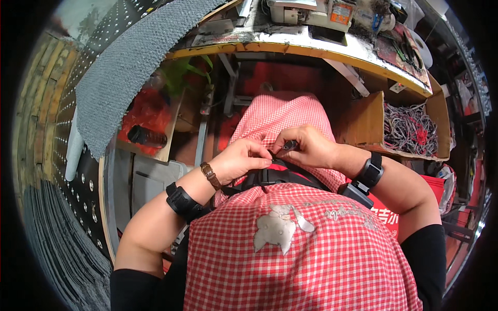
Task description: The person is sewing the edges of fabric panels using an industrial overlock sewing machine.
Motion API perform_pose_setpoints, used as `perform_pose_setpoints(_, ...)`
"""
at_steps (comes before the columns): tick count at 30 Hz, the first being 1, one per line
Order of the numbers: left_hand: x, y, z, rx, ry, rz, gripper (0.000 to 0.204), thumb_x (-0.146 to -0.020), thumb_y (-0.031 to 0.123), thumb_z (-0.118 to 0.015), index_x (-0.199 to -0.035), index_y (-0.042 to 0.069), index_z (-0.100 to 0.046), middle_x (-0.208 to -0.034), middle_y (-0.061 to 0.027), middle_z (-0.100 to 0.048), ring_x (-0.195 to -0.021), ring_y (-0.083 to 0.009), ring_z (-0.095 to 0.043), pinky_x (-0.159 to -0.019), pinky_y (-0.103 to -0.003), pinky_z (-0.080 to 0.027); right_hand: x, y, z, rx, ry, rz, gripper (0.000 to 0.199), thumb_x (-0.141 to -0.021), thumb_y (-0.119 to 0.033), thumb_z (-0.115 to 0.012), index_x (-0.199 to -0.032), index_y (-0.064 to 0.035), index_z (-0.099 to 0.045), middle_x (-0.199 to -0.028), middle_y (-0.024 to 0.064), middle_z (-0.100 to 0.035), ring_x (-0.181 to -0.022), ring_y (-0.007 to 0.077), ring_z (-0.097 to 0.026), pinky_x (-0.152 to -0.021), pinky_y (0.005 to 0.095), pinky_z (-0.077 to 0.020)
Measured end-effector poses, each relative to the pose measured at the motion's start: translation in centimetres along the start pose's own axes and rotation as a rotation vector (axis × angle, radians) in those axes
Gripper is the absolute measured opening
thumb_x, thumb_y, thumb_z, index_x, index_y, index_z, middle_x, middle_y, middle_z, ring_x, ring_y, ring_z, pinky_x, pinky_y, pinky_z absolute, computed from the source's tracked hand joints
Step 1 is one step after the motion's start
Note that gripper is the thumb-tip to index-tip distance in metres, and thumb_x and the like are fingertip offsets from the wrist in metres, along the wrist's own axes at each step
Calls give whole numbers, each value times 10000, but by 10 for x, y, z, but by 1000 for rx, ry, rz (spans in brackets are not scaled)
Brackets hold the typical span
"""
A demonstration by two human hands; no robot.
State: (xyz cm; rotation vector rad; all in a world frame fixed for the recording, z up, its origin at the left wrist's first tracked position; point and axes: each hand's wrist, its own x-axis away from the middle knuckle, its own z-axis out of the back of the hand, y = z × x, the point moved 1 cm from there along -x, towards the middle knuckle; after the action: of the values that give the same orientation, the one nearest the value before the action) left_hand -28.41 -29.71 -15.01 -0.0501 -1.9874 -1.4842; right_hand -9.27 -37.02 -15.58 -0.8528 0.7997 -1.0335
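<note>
Both hands meet in front of my waist, above the lap of a red-and-white checked apron (233,233). My left hand (244,159) is closed, thumb and forefinger pressed together; whatever is in the pinch is too small to make out. Close beside it, my right hand (311,149) is curled round a small black tool (290,145) with a rounded end, its kind not clear. Just below the fingers a black waist strap with a buckle (268,176) crosses the apron. Black bands (182,201) are worn on both forearms, and a brown watch (210,176) is on the left wrist.
Ahead stands a worktable (249,47) with a yellow edge, bearing a sewing machine (332,13). Grey fabric (135,67) hangs over its left side. An open cardboard box (363,122) of tangled cords (410,127) stands at right. A dark bottle (146,137) lies on red plastic at left.
</note>
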Motion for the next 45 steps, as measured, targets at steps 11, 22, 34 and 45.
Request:
perform_pose_setpoints(11,-7,-9,-1,-48,81,-73,53,-769,28,-628,-786,-21,-636,-916,-29,-529,-878,-117,-540,-799,-220,-420,5,5,1,78,0,165,212,-629,-34,-669,-837,-61,-636,-810,83,-642,-737,286,-625,-632,346,-503)
perform_pose_setpoints(22,-4,-13,0,16,129,-28,55,-779,45,-647,-825,13,-646,-1036,-56,-533,-1156,-146,-412,-926,-287,-364,7,-4,4,220,25,252,241,-583,-36,-655,-819,-83,-632,-816,40,-634,-732,247,-626,-578,329,-500)
perform_pose_setpoints(34,-12,-13,-4,-134,111,-82,53,-776,23,-654,-827,19,-643,-1108,-73,-482,-1158,-163,-391,-913,-289,-377,4,-6,4,394,-20,386,246,-591,-94,-638,-836,-79,-629,-762,44,-588,-635,230,-598,-507,342,-472)
perform_pose_setpoints(45,-7,-4,2,-426,60,-161,109,-758,81,-678,-867,79,-673,-1162,-117,-463,-1177,-235,-402,-958,-346,-348,53,3,37,98,-120,76,188,-642,37,-636,-816,-31,-621,-812,89,-643,-751,267,-634,-658,331,-514)
